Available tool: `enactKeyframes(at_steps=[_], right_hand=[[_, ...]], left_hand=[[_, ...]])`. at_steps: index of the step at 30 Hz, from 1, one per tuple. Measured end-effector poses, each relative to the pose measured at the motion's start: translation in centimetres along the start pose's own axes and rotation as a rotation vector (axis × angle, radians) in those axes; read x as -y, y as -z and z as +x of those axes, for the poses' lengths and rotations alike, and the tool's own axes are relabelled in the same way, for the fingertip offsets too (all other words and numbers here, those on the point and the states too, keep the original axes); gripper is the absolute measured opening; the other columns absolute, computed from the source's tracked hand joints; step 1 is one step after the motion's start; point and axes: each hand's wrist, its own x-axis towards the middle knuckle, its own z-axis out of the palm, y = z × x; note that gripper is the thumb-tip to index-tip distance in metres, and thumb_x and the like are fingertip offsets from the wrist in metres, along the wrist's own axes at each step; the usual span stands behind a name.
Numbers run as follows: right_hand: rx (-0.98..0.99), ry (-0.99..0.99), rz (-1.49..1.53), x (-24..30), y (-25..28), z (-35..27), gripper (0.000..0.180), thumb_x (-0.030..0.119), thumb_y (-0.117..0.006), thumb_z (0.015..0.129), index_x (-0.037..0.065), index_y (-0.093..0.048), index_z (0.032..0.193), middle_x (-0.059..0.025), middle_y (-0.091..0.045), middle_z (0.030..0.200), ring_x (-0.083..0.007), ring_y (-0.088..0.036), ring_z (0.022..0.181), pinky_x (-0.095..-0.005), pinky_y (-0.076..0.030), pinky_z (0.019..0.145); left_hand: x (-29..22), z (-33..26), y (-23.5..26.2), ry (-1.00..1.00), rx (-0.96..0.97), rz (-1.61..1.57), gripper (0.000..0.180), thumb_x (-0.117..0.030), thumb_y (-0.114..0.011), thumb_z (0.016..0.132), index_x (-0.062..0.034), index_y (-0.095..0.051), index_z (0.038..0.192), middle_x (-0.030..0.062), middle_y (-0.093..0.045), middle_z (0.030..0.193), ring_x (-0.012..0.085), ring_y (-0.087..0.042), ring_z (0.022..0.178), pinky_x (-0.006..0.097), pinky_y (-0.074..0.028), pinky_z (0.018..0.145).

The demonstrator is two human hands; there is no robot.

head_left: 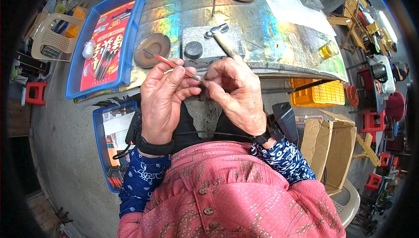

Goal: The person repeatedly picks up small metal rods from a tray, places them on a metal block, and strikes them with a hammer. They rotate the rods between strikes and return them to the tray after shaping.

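Pink patterned shirt (227,194) and blue floral cuffs fill the near edge; above them both hands meet over the lap, just near of the bench edge. Left hand (163,100) pinches a thin red-handled tool (168,62) between thumb and forefinger, its tip running right into the other hand. Right hand (233,94) is curled, fingertips closed on something small at the tool's tip; the piece itself is hidden, so its kind cannot be told. Beyond, on the iridescent metal bench (270,32), sit a grey stone block (209,41) bearing a dark round weight (193,50) and a small hammer (220,35), whose handle reaches toward the right knuckles. To the left lies a brown disc (152,49), then a blue tray (131,28) holding a red printed pack. Risk, as judged: the tip works close to the right fingertips, so a slip could prick them, and the small piece, if released, would drop to the floor between the knees.
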Motion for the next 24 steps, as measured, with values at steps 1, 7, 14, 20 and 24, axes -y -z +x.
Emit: enactKeyframes(at_steps=[1, 7, 14, 20, 24], right_hand=[[-0.006, -0.003, -0.005, 0.1, -0.1, 0.0, 0.010, -0.006, -0.061, 0.084, -0.002, -0.058, 0.093, -0.0039, -0.054, 0.091, -0.0075, -0.060, 0.071, -0.0206, -0.050, 0.062], [-0.069, 0.078, -0.094, 0.1, -0.6, 0.0, 0.009, -0.006, -0.062, 0.082, -0.003, -0.059, 0.091, -0.0040, -0.055, 0.086, -0.0067, -0.060, 0.068, -0.0200, -0.049, 0.060], [-0.155, 0.114, -0.131, -0.7, -1.1, -0.3, 0.009, -0.001, -0.068, 0.082, -0.002, -0.062, 0.090, -0.0026, -0.058, 0.074, -0.0073, -0.057, 0.064, -0.0214, -0.046, 0.057], [-0.121, 0.142, -0.263, -1.4, -1.0, -0.6, 0.009, 0.002, -0.070, 0.083, -0.002, -0.063, 0.086, -0.0058, -0.060, 0.073, -0.0098, -0.056, 0.061, -0.0236, -0.044, 0.055], [-0.109, 0.134, -0.256, -1.8, -1.3, -0.6, 0.013, 0.002, -0.069, 0.080, 0.000, -0.059, 0.088, -0.0125, -0.059, 0.074, -0.0267, -0.060, 0.064, -0.0340, -0.048, 0.058]], left_hand=[[0.0, 0.0, 0.0, -0.011, 0.010, 0.000, 0.019, -0.010, -0.058, 0.096, -0.0026, -0.057, 0.113, 0.0147, -0.068, 0.098, 0.0211, -0.070, 0.081, 0.032, -0.060, 0.069], [0.6, -0.2, -0.5, -0.115, -0.019, 0.095, 0.018, -0.008, -0.059, 0.095, -0.0014, -0.057, 0.112, 0.0152, -0.068, 0.099, 0.0199, -0.069, 0.081, 0.031, -0.060, 0.070], [1.1, -0.2, -0.4, -0.089, -0.065, 0.032, 0.017, -0.007, -0.061, 0.093, 0.0016, -0.057, 0.107, 0.0160, -0.068, 0.097, 0.0187, -0.068, 0.079, 0.029, -0.059, 0.069], [1.4, -0.4, 0.3, -0.062, -0.057, 0.013, 0.017, -0.007, -0.059, 0.094, 0.0016, -0.057, 0.109, 0.0160, -0.068, 0.097, 0.0194, -0.068, 0.080, 0.030, -0.060, 0.070], [1.7, -0.3, 0.8, -0.057, -0.051, 0.022, 0.017, -0.007, -0.056, 0.096, 0.0010, -0.057, 0.110, 0.0157, -0.067, 0.098, 0.0206, -0.069, 0.080, 0.031, -0.060, 0.070]])
